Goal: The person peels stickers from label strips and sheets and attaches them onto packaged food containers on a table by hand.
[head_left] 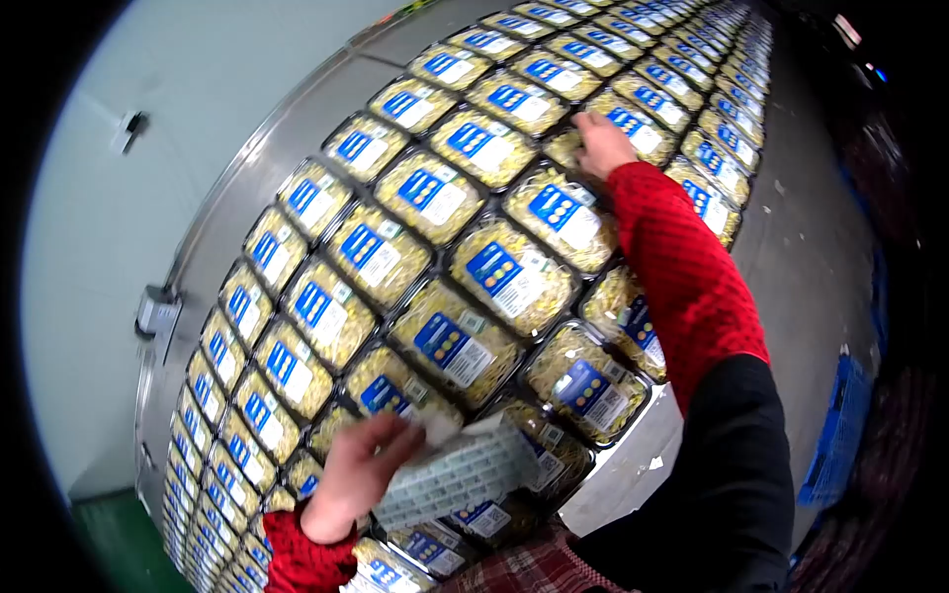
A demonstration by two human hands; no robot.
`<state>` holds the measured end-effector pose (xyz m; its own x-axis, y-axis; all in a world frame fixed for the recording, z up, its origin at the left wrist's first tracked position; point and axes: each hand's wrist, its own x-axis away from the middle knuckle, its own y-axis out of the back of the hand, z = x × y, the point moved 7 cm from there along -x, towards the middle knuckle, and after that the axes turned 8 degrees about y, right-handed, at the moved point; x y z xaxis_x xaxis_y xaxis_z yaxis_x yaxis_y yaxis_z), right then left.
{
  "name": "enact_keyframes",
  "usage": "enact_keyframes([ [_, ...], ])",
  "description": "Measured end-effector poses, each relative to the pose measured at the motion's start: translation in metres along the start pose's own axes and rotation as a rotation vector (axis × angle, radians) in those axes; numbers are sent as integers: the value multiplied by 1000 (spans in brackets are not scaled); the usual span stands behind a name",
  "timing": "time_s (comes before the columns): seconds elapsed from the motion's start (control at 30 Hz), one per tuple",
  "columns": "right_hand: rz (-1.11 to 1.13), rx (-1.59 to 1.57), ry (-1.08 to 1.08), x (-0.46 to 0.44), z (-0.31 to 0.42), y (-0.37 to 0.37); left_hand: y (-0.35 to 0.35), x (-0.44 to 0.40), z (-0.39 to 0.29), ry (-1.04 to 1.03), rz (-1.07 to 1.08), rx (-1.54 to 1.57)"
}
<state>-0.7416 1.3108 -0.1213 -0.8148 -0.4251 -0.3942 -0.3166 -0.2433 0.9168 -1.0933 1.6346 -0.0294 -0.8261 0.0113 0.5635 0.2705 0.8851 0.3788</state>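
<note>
My left hand [361, 474] grips a sheet of small pale green stickers [455, 477], which hangs over the nearest packs and is smeared by motion. My right hand [603, 146] reaches out to the right, its fingers pressed together at the edge of a clear-lidded pack [633, 127]; whatever lies under the fingertips is hidden. Nearer to me, another pack [560, 217] of what look like bean sprouts carries a blue and white label. Small white-and-green stickers show near the label on several packs, such as the pack [457, 341] in the middle.
Rows of the same black-tray packs cover the metal table [326, 84], side by side. A pale wall [198, 99] runs along the left, with a grey box [158, 311] at the table's edge. At right are a grey floor [791, 227] and a blue plastic pallet [840, 430].
</note>
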Motion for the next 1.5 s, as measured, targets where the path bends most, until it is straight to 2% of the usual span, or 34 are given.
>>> enact_keyframes([
  [0.03,-78,-109,41,1,27,16,6,-5,2,-41,-44,13],
  [0.07,7,-530,-75,8,53,14,12,-9,2,-44,-78,2],
  [0.1,74,-935,-43,21,104,32,16,-9,-3,-60,-125,47],
  [0.13,136,-1206,66,41,167,69,21,-7,-5,-49,-150,75],
  [0.2,223,-1263,283,77,251,117,25,-8,-5,-38,-107,190],
  [0.23,253,-1360,325,91,277,128,25,-6,-10,-36,-92,205],
  [0.27,249,-1368,437,97,294,143,24,-2,-13,-50,-96,245],
  [0.4,306,-1377,367,109,313,146,21,8,-11,-100,-99,304],
  [0.5,194,-1310,395,111,316,150,25,11,0,-13,-84,260],
  [0.53,52,-1206,483,114,317,155,25,10,-3,-89,-123,241],
  [0.57,-84,-1085,560,119,317,161,24,8,1,-53,-134,264],
  [0.63,-113,-1009,536,126,315,156,23,6,-2,-65,-159,259],
  [0.73,-247,-962,592,134,310,158,16,-3,0,12,-86,323],
  [0.77,-254,-945,582,135,305,158,13,-8,1,34,-81,363],
  [0.83,-46,-1083,497,131,297,142,12,-20,6,48,-65,378],
  [0.87,-56,-963,613,113,277,154,11,-24,5,39,-86,427],
  [0.9,-227,-1048,545,93,230,153,12,-26,5,35,-89,425],
  [0.97,-76,-1290,-76,48,106,101,17,-26,4,3,-123,269],
  [1.0,-75,-909,-160,25,35,81,16,-26,3,7,-113,276],
  [1.03,-53,-837,-168,15,-18,63,16,-29,8,35,-112,259],
  [1.1,85,-474,-160,1,-92,34,15,-36,13,10,-107,231],
  [1.17,93,-323,-141,-11,-117,20,13,-42,14,13,-116,252],
  [1.23,63,-328,-136,-16,-129,1,13,-45,12,20,-126,264],
  [1.3,190,-263,-167,-27,-139,-27,9,-47,11,57,-102,244],
  [1.5,197,-121,-53,-42,-136,-39,6,-48,20,60,-96,220],
])
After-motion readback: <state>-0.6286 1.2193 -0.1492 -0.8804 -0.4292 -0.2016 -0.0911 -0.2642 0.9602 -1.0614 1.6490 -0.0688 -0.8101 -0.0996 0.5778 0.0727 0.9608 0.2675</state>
